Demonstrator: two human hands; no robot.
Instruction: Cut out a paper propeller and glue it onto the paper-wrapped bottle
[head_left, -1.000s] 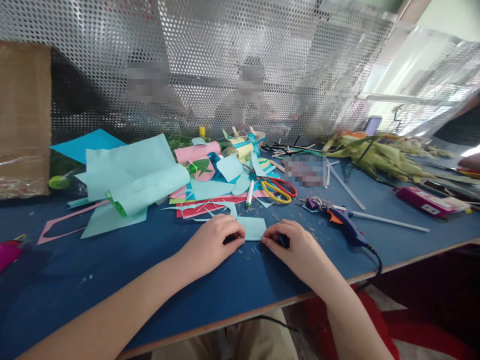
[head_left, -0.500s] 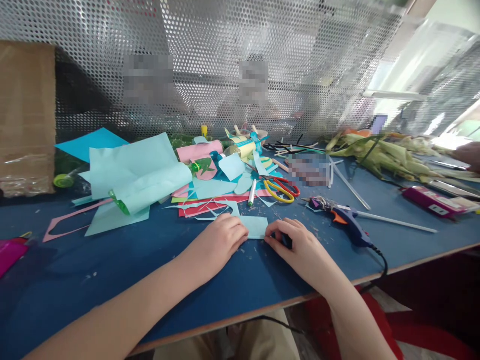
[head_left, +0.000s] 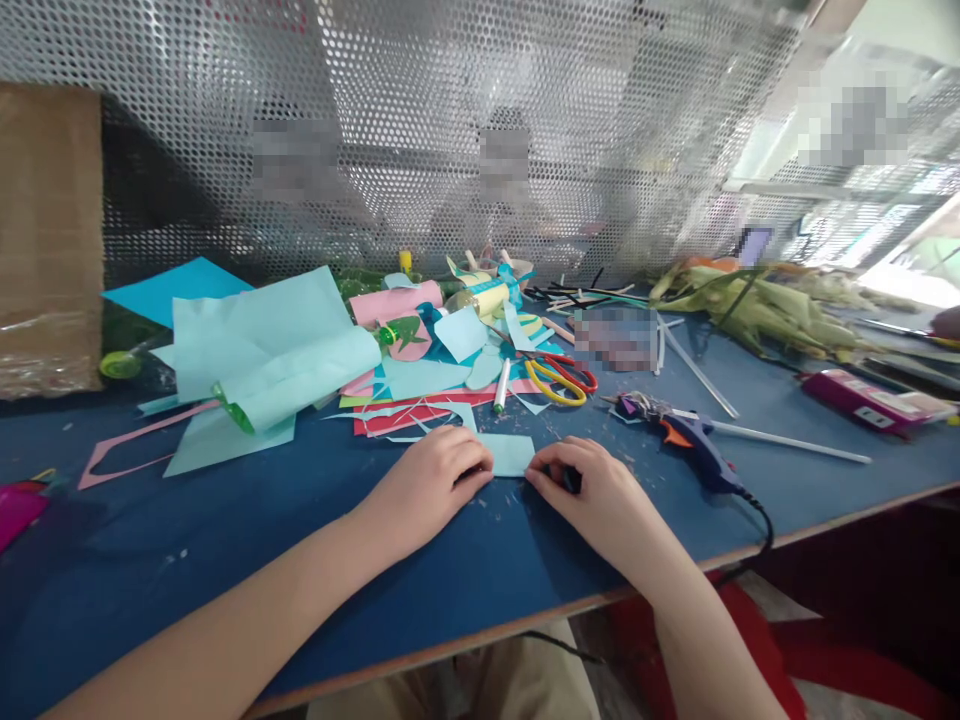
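A small light-blue piece of paper (head_left: 511, 455) lies on the blue table between my hands. My left hand (head_left: 439, 485) has its fingers closed on the paper's left end, thumb near the front edge. At the right end, my right hand (head_left: 581, 490) pinches the paper's front corner between thumb and fingers. Just behind the paper are light-blue offcuts (head_left: 457, 410) and a white marker (head_left: 502, 387) with a green tip. Scissors (head_left: 559, 380) with yellow and red handles lie beyond my right hand.
A blue glue gun (head_left: 697, 450) with a glue stick in it lies right, its cord over the table edge. Large light-blue sheets (head_left: 262, 340) cover the left side, near cardboard (head_left: 49, 240). Corn husks (head_left: 780, 310) and a purple box (head_left: 862, 402) sit far right.
The left thumb has shifted slightly, leaving a wider gap below the fingers. The right hand keeps its pinch on the paper. The whole view has moved a little.
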